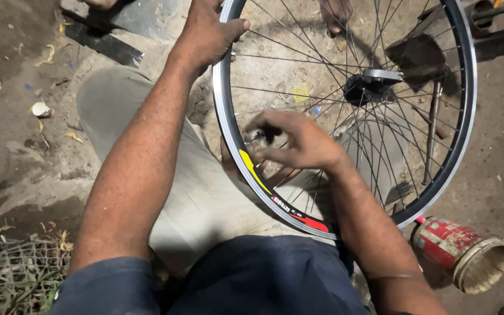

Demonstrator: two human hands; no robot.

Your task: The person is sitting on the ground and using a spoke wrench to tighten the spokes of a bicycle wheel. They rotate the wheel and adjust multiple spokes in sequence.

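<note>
Looking down past a dark blue shirt [263,280] and pale trousers [205,198], with a bicycle wheel [345,116] propped upright across the lap, its lowest stretch of rim [298,219] resting on the thighs. Lying on its side just right of that lower rim, on the dirt ground [497,163]: a red tin can [459,251], open mouth facing right. Reaching in among the spokes [380,151] from the near side, right hand [298,143], fingers pinched together close to the inner edge of the rim near a yellow sticker [251,166]; something small and dark at the fingertips, too blurred to name. Farther up, left hand [205,35] wrapped over the rim's upper left arc, fingers curled firmly around it, thumb pointing right. At the centre of the wheel, dark hub [371,87] with a metal flange. Beyond, bare toes [336,14] of another person at the top edge, and a black strip [103,44] on the ground at upper left.
</note>
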